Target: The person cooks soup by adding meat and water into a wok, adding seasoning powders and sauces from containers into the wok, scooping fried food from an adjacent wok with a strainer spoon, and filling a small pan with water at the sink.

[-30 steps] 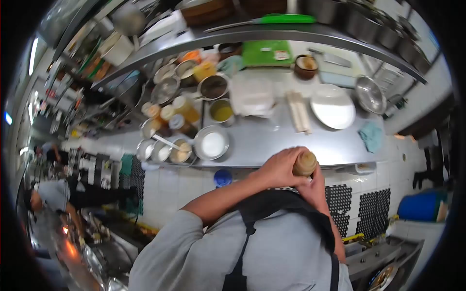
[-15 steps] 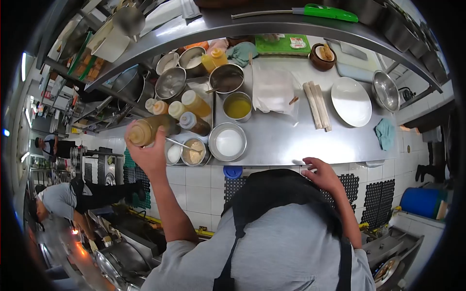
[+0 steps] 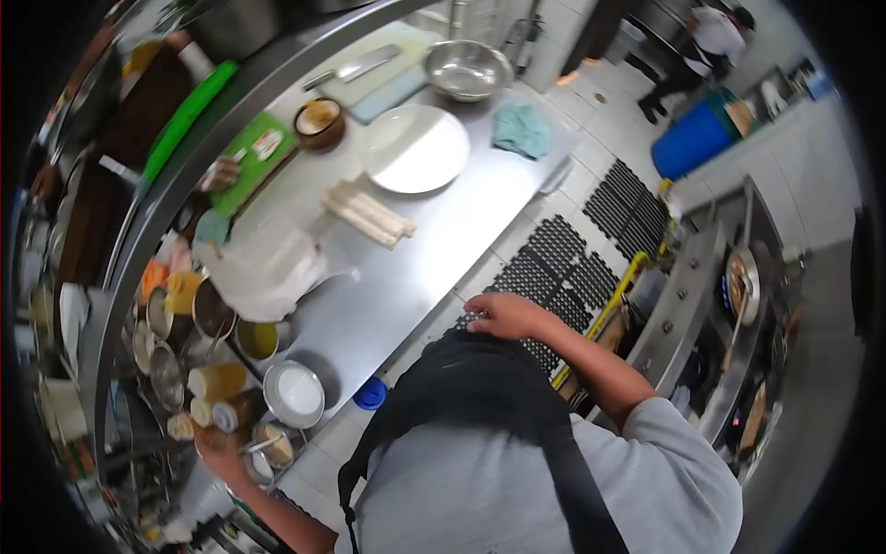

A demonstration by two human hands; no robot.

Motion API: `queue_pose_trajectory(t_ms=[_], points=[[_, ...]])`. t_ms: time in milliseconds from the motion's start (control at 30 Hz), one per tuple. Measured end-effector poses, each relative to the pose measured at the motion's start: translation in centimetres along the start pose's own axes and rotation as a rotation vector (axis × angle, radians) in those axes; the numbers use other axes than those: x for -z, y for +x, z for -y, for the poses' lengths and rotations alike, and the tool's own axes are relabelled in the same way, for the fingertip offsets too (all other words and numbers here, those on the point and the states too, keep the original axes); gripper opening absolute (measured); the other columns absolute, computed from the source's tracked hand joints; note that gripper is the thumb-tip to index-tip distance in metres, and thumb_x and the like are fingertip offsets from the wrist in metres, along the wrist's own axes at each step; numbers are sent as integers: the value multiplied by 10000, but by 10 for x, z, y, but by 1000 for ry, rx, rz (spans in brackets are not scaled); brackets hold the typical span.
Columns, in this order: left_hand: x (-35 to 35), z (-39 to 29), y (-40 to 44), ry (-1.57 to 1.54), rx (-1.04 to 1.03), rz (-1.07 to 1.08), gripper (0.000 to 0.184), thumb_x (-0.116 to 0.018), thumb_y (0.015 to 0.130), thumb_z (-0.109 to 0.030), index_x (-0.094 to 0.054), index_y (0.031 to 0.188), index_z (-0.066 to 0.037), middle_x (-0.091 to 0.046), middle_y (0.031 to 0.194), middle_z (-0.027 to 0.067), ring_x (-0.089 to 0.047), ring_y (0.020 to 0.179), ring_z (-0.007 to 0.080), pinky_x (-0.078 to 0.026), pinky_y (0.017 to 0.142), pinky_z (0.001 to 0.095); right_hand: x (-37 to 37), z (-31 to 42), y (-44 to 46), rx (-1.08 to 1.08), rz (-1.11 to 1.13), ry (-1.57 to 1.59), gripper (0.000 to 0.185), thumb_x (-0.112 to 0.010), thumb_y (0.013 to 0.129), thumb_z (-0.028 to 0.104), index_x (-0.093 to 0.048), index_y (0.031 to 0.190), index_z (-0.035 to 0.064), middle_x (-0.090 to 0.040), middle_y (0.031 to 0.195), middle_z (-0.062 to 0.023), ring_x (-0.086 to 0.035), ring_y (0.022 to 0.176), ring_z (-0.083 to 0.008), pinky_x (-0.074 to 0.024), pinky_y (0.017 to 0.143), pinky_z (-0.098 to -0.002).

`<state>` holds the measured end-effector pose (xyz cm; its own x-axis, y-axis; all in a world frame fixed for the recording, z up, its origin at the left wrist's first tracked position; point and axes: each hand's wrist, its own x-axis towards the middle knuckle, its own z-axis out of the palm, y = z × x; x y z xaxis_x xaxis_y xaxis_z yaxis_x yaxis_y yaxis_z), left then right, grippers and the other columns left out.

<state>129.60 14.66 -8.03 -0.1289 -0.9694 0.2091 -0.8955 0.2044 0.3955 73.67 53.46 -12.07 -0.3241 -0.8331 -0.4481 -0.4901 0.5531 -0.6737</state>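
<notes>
At the lower left, my left hand [image 3: 220, 452] is beside a cluster of squeeze bottles. Its fingers are smeared and partly hidden, so whether it still grips a bottle does not show. Close to it stand a dark squeeze bottle [image 3: 242, 410], a yellow squeeze bottle [image 3: 218, 379] and a small metal container of pale paste [image 3: 275, 447] with a spoon handle across it. A metal bowl of white contents [image 3: 295, 394] sits just to their right. My right hand [image 3: 506, 317] hangs in front of the apron, fingers loosely apart, holding nothing.
On the steel table [image 3: 383, 305] lie white rolled strips [image 3: 369, 214], a white plate [image 3: 415, 150], a metal bowl [image 3: 468, 71] and a teal cloth [image 3: 522, 131]. A shelf edge [image 3: 138, 249] overhangs the left. A stove with a pan [image 3: 744, 284] is at right; another person [image 3: 706, 51] stands beyond.
The view has turned toward the right, bringing the stove into sight. My left hand, which held up a brown squeeze bottle, is now lower among the bottles. My right hand remains near the apron.
</notes>
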Motion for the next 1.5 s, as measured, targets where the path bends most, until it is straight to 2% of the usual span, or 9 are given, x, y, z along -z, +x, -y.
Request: queue_pose_trajectory(t_ms=[100, 267, 467, 567, 667, 800, 1267, 1367, 1500], points=[[26, 10, 34, -21, -159, -148, 698, -811, 823, -189, -485, 1403, 21, -555, 1385, 205, -555, 1255, 317, -428, 1084, 413, -2, -16, -17, -35, -37, -11, 519, -675, 892, 390, -615, 1287, 58, -687, 1169, -206, -650, 1100, -373, -504, 959, -444], [38, -178, 51, -409, -312, -176, 513, -648, 986, -190, -482, 1419, 29, -544, 1388, 193, -553, 1229, 271, -441, 1054, 381, 0, -52, -54, -168, -81, 8, 511, -692, 886, 378, -625, 1275, 54, -666, 1219, -197, -633, 1129, -377, -502, 957, -462], [-94, -405, -67, -458, -597, 659, 480, -678, 936, -115, -523, 1386, -59, -569, 1358, 112, -543, 1204, 248, -449, 982, 348, -5, -107, -114, -361, -187, 64, 487, -712, 877, 378, -650, 1262, 86, -673, 1211, -187, -627, 1140, -389, -510, 942, -473], [-112, -511, -195, -250, -1332, 777, 476, -745, 851, -121, -587, 1295, -53, -580, 1346, 144, -559, 1194, 294, -446, 1018, 391, -16, -144, -151, -447, -249, 169, 482, -709, 880, 377, -648, 1263, 90, -680, 1197, -180, -628, 1137, -386, -510, 938, -474], [-121, -581, -266, -352, -1017, 1606, 489, -767, 814, -138, -604, 1266, -45, -579, 1345, 176, -581, 1189, 365, -462, 1020, 423, -20, -171, -206, -566, -356, 267, 475, -705, 882, 372, -648, 1262, 94, -685, 1180, -177, -631, 1131, -383, -510, 934, -477], [-149, -634, -316, -119, -1564, 1285, 454, -758, 840, -182, -616, 1254, -63, -597, 1304, 181, -587, 1179, 382, -485, 994, 431, -35, -205, -288, -765, -464, 378, 469, -703, 877, 361, -651, 1259, 96, -682, 1190, -174, -632, 1130, -379, -512, 933, -480], [-206, -756, -495, 603, -2466, 1534, 456, -674, 893, -191, -580, 1296, 0, -617, 1236, 248, -584, 1168, 421, -466, 982, 447, -196, -140, -401, -1436, -1321, 976, 447, -702, 853, 360, -666, 1196, 76, -651, 1181, -185, -611, 1130, -379, -493, 967, -471], [-224, -771, -524, 599, -2602, 1578, 451, -695, 876, -198, -606, 1265, 12, -632, 1220, 248, -591, 1163, 418, -468, 986, 449, -248, -82, -402, -1820, -1896, 761, 404, -726, 848, 285, -662, 1174, 54, -638, 1185, -206, -611, 1106, -390, -486, 974, -459], [-215, -780, -562, 540, -2734, 1509, 446, -714, 860, -202, -627, 1238, 18, -633, 1227, 251, -599, 1149, 417, -474, 987, 449, -336, 3, -419, -2602, -2058, 716, 371, -741, 827, 291, -687, 1063, 10, -679, 1093, -200, -639, 1035, -375, -512, 917, -429]])
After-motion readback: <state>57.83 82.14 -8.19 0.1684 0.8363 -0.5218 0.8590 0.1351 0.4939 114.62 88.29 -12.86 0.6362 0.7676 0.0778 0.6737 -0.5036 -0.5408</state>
